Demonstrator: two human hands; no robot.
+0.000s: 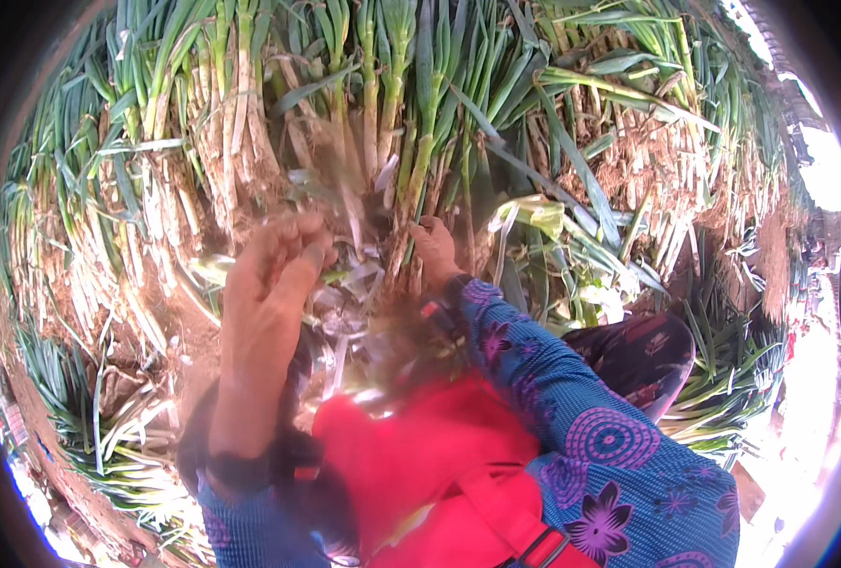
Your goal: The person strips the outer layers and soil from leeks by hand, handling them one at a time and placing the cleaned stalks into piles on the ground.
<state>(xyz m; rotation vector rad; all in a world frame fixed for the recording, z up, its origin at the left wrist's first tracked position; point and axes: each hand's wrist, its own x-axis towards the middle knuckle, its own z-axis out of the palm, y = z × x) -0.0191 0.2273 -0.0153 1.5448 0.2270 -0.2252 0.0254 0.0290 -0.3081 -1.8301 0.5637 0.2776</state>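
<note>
Close to the middle of the head view, my right hand (433, 254) is closed round the lower part of a long green onion (422, 166), whose green leaves point away from me. My left hand (283, 270) is raised to the left of it, with fingers curled in toward the thumb. Whatever it may hold, if anything, is too blurred to make out. Between and below the hands lie loose peeled skins (359, 284), pale and papery. Just right of my right hand is a heap of stripped leaves (539, 222).
Dense rows of green onions with soil on their roots stand at the far left (236, 123) and the right (671, 161). Cleaner, whiter onions lie at the lower left (132, 454) and beside my patterned knee (643, 364). Bare brown soil (193, 327) shows at left.
</note>
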